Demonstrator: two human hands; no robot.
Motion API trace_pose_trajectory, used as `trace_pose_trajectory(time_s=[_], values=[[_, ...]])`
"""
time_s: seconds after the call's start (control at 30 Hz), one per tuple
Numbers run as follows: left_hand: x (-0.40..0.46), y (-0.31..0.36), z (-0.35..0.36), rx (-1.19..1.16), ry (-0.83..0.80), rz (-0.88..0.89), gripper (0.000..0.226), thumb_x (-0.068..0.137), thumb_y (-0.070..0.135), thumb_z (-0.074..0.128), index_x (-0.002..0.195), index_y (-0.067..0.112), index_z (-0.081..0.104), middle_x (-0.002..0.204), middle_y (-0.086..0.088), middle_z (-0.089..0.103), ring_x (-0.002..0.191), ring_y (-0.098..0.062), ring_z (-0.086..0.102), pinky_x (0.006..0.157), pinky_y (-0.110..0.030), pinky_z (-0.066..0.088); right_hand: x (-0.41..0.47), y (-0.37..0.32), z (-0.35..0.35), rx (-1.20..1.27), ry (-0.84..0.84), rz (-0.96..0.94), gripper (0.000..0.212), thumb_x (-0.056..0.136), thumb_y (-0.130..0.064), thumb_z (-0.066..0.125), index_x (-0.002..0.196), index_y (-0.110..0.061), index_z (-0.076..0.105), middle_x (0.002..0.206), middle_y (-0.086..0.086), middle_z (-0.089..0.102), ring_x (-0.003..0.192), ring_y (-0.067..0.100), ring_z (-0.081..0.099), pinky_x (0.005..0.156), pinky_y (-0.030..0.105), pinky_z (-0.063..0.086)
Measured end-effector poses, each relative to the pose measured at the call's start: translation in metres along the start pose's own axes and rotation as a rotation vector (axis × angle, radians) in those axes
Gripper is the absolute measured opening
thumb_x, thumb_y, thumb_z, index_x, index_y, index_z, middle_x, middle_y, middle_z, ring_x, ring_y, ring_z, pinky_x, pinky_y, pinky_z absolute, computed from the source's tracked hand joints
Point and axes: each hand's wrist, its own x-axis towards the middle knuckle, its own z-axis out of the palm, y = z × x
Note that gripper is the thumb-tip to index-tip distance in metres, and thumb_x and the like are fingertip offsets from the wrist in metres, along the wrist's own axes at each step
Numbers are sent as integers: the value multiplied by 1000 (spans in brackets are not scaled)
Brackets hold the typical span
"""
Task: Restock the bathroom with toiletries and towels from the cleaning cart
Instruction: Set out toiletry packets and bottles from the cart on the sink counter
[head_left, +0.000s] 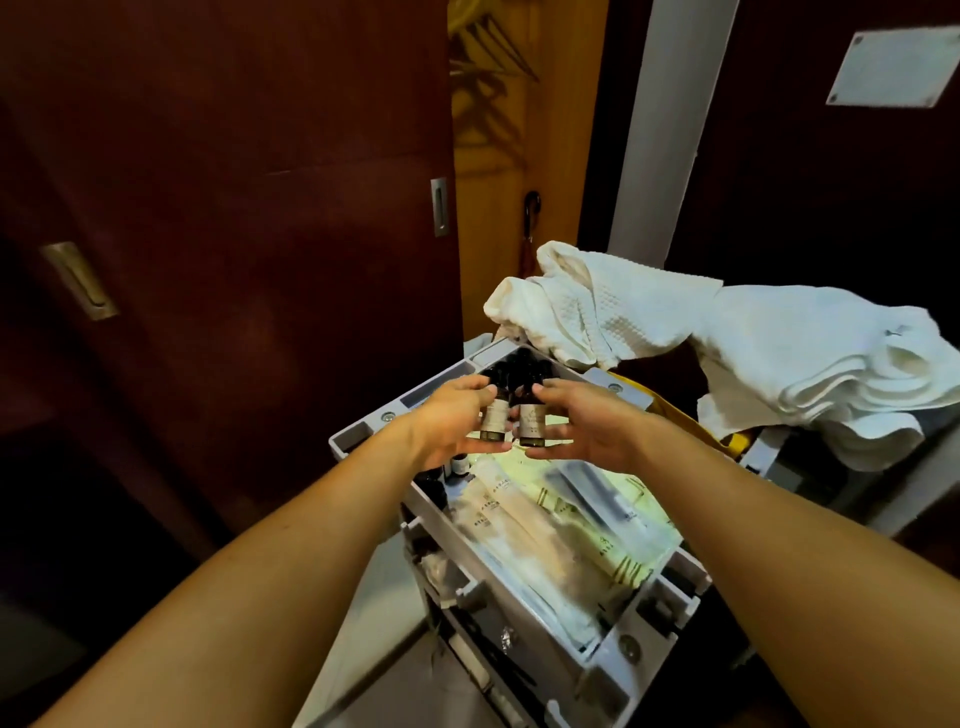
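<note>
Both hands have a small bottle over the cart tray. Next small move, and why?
Probably lift both bottles clear of the cart tray and draw them back toward the body. The left hand already grips one dark labelled bottle and the right hand grips another, both upright and above the remaining bottles, so the pick looks done.

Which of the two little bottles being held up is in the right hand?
The bottle nearer the white towels, gripped by the right hand. The other bottle beside it is in the left hand, on the dark door's side.
</note>
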Motion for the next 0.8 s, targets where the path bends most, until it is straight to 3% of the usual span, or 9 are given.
trace_pose_trajectory(time_s=[0.17,0.27,0.4,0.5,0.63,0.8], values=[[-29,-9,14,85,7,57,37,99,23,59,132,6,53,112,-15,70,92,-23,70,75,-38,62,-24,0,5,-80,-66,-20,19,103,-22,52,115,-16,65,109,10,69,85,24,72,70,39,61],[-55,-24,21,79,76,91,26,101,20,55,125,9,59,106,-12,69,89,-20,69,70,-35,62,-42,7,13,-127,-109,-26,21,103,-24,52,118,-15,64,112,13,70,82,23,74,65,36,60],[-95,-43,26,71,168,101,20,105,20,46,116,16,62,104,-10,69,92,-20,68,80,-39,59,-66,23,25,-167,-163,-33,20,102,-25,53,117,-16,64,106,12,73,86,24,75,68,39,60],[-129,-56,26,18,236,114,25,106,18,42,126,15,57,112,-14,65,102,-27,65,89,-49,57,-87,36,33,-180,-218,-49,21,101,-25,55,117,-16,64,108,13,72,88,25,74,67,38,60],[-174,-76,33,-28,248,105,23,107,16,40,120,18,58,106,-10,64,94,-25,67,82,-50,59,-117,54,41,-191,-300,-41,18,101,-22,54,113,-15,65,97,12,76,86,30,75,65,38,60],[-223,-96,47,-115,281,101,13,105,22,48,110,14,56,102,-13,67,94,-29,69,84,-51,57,-153,68,52,-241,-389,-9,19,100,-21,55,113,-13,67,100,14,75,88,30,75,66,39,60]])
